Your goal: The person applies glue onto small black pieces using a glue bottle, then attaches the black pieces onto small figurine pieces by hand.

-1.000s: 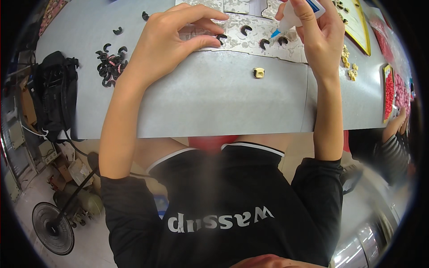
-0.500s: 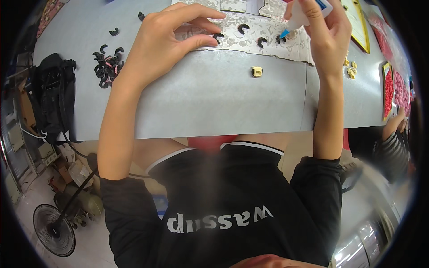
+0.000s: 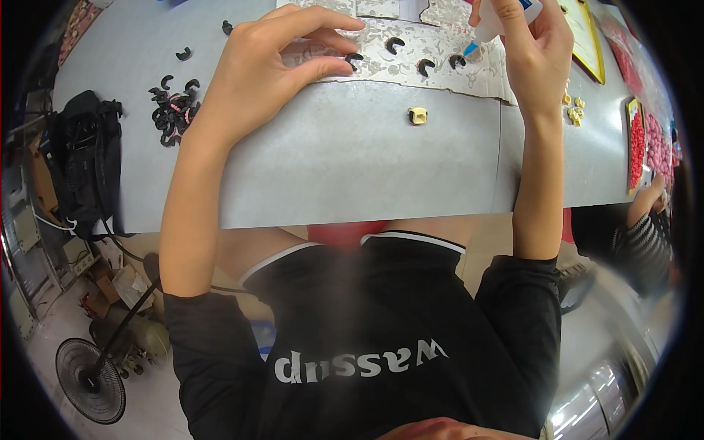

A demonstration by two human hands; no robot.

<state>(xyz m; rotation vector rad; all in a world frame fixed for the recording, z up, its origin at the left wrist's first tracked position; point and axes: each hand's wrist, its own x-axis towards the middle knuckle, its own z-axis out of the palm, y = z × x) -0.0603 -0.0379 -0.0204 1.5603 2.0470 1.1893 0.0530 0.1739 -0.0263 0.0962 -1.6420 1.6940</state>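
In my right hand [image 3: 524,59] is a white glue bottle [image 3: 490,26], tipped so its blue nozzle [image 3: 471,48] points down beside a black C-shaped piece [image 3: 457,61]. That piece lies on a stained sheet of cardboard [image 3: 477,82]. Two more such pieces, one black curved piece [image 3: 395,45] and another black curved piece [image 3: 426,67], lie to its left. My left hand [image 3: 268,70] rests at the cardboard's left part, thumb and a finger closed about a further black C-shaped piece [image 3: 354,61]; its index finger stretches out above.
A pile of black curved pieces [image 3: 174,110] lies on the grey table left of my forearm. A small cream-coloured part [image 3: 418,115] sits in front of the cardboard, with several cream parts [image 3: 576,114] beyond my right wrist. A tray of red pieces [image 3: 636,147] stands far right, near another person's arm [image 3: 645,202].
The nozzle has moved slightly up and right, off the rightmost black piece on the cardboard. My left hand keeps its place at its piece. The whole view has shifted a little.
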